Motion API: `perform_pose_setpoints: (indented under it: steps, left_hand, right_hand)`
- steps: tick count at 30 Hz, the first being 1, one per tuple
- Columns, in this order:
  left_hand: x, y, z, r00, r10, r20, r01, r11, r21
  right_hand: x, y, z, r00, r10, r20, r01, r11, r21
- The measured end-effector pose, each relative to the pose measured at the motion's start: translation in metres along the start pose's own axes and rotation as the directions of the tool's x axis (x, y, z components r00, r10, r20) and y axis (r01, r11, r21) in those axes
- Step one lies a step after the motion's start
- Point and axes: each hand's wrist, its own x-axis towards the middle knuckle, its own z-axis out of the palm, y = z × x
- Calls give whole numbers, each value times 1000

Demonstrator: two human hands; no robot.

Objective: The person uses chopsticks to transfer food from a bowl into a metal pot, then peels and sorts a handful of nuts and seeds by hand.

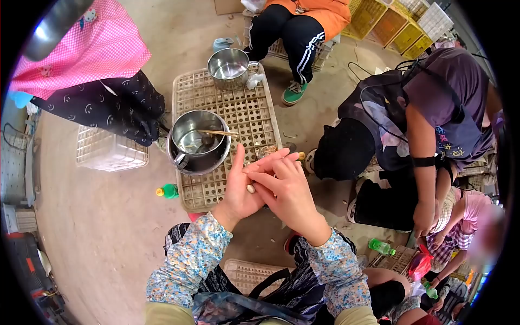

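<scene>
My left hand [238, 190] is palm up with its thumb stretched out and a small pale oval piece [250, 188] lying on the palm. Over it, my right hand [290, 192] has its thumb and forefinger pressed together against the left palm; what they pinch is too small to make out. Just beyond my hands stands a metal pot [199, 135] with chopsticks [216, 132] across its rim, set in a wider metal bowl [200, 167]. Both rest on an upturned plastic crate [246, 116].
A second metal pot [228, 66] stands at the crate's far end. A green bottle [170, 191] lies left of the crate. People surround it: a pink apron [103, 40] at left, black trousers [287, 32] ahead, a bending person [422, 114] at right. Yellow crates [374, 21] are at the back.
</scene>
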Motion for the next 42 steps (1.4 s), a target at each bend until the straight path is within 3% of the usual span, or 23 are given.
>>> perform_pose_setpoints:
  steps: [4,7,9,17,18,20,21,23,24,29,31,33,34,35,37,42]
  left_hand:
    - [-1,0,0,1000,-12,-3,12,1000,-8]
    - [-2,4,1,998,3,-63,-7,998,-55]
    - [0,4,1,996,30,-89,-38,995,-91]
    - [0,2,0,990,48,-133,-60,994,-91]
    - [-1,2,-2,990,45,-133,-57,994,-90]
    - [0,1,-11,951,79,-300,-86,996,-10]
    - [0,0,-20,951,77,-298,-83,997,-9]
    - [2,0,-22,891,164,-424,-90,978,188]
    - [2,0,-19,904,133,-406,-18,961,274]
    - [1,-3,-11,922,190,-338,-24,898,439]
    - [1,-1,-22,875,250,-414,27,829,559]
    - [0,2,-21,866,281,-414,54,770,636]
    - [2,-1,-10,835,318,-449,59,759,648]
    - [4,-6,-9,832,406,-379,3,678,735]
    - [0,-2,-15,832,330,-446,40,766,641]
    - [0,-7,-17,856,324,-403,18,760,649]
  right_hand:
    - [2,-1,-3,999,-32,-29,31,999,-35]
    - [2,-1,-17,999,38,-33,-38,999,3]
    - [0,1,-23,986,153,70,-160,980,115]
    - [-5,5,-9,985,156,69,-163,979,122]
    - [-5,6,-9,983,177,53,-184,964,193]
    - [0,8,-12,979,202,33,-204,943,263]
    - [5,9,-17,980,197,-16,-185,943,277]
    - [8,18,-22,981,185,-50,-159,930,332]
    - [9,24,-24,977,208,-50,-177,916,360]
    - [5,36,-14,970,219,-108,-175,931,320]
    - [1,50,-3,981,137,-138,-90,949,302]
    - [-1,49,1,972,200,-123,-134,902,411]
    - [0,52,1,984,108,-139,-50,930,363]
    - [0,46,-5,982,121,-145,-50,908,417]
    - [-4,48,2,977,161,-138,-75,874,481]
    - [-11,47,-2,978,170,-122,-104,903,417]
